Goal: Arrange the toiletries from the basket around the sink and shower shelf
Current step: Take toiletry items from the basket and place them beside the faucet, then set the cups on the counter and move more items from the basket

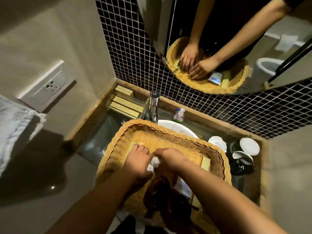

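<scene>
Nearest to us, dark brown bottles (160, 188) lie in the near end of the basket (143, 125), not yet taken out. The basket rests across the sink (177, 127). We judge this keeps the toiletries within reach of both arms while we sort them.

Just beyond the bottles our left hand (138, 159) and right hand (170, 157) meet over the basket floor. A small white thing (154, 162) sits between them, touching both. The left fingers (140, 146) lie bent over a yellow box (135, 144), and the right fingers (157, 151) reach toward them. We cannot tell whether either hand pinches the white thing or only touches it. We think both hands work together because the thing is small and hard to lift from the weave.

A second yellow box (205, 163) lies by the right wall of the basket.

Behind the basket stands the tap (154, 107), and near it a small pump bottle (179, 114) stands on the counter (207, 127). More boxes (125, 105) are stacked in the far left corner, and cups (249, 146) stand on the right. The mirror (278, 56) repeats both hands.
</scene>
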`<state>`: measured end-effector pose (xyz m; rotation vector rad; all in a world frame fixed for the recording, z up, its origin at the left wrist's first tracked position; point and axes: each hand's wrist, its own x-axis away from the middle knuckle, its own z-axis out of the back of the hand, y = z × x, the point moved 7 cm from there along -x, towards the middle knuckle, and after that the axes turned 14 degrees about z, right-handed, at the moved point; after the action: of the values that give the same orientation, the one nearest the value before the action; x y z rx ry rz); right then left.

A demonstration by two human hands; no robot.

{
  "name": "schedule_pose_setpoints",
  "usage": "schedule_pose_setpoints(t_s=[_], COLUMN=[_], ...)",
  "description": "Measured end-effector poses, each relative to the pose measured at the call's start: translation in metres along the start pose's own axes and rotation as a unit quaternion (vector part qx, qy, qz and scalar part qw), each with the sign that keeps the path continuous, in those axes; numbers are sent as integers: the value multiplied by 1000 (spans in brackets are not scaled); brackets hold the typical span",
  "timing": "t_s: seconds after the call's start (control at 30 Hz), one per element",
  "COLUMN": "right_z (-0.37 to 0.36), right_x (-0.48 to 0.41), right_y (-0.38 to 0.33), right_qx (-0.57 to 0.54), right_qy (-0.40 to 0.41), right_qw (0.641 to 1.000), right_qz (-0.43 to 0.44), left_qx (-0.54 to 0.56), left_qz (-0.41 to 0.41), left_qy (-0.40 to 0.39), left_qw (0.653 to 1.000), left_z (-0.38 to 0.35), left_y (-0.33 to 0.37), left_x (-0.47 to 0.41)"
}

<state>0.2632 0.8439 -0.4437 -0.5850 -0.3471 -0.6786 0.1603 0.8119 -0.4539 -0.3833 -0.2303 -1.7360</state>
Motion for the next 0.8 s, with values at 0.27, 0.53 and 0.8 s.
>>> schedule_pose_setpoints(t_s=[0.27, 0.53, 0.8], right_z=[-28, -39, -36], right_x=[-1, 12, 40], right_y=[6, 13, 41], right_qx=[58, 106, 57], right_qy=[3, 54, 90], right_qw=[993, 988, 994], right_qz=[105, 95, 17], left_qx=[-7, 10, 29], left_qz=[-46, -69, -86], left_qy=[16, 3, 11], left_qw=[999, 998, 996], left_z=[-26, -41, -25], left_y=[6, 17, 42], left_x=[-6, -3, -24])
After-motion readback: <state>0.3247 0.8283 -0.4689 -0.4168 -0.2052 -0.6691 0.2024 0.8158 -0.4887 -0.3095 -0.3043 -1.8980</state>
